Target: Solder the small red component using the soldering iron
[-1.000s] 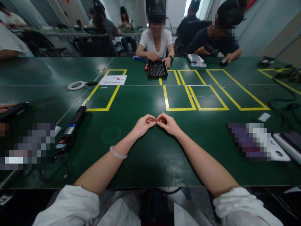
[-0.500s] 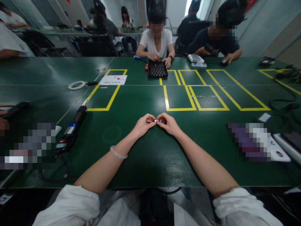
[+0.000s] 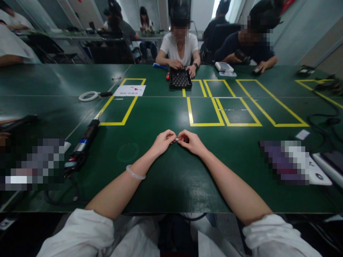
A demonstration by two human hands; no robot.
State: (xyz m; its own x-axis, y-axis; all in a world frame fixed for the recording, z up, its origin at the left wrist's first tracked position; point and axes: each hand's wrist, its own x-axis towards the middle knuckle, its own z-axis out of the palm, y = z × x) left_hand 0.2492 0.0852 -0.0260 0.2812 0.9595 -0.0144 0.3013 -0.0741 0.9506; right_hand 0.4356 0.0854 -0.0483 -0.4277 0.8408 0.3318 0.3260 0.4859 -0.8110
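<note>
Head view: a small piece [image 3: 177, 139] sits between left hand [image 3: 163, 141] and right hand [image 3: 193, 141].

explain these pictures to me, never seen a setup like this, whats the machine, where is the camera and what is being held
There is no robot here: you are seeing a person's own two bare hands. The view comes from a single camera worn on that person's head, looking forward and down. The left hand and right hand meet fingertip to fingertip, pinching a small red and whitish piece between them; it is too small to identify. Below is a green table marked with yellow outlines. On it, to the left, lie a dark cylindrical device and a printed white sheet. Across the table, another person has both hands at a black tray.
</note>
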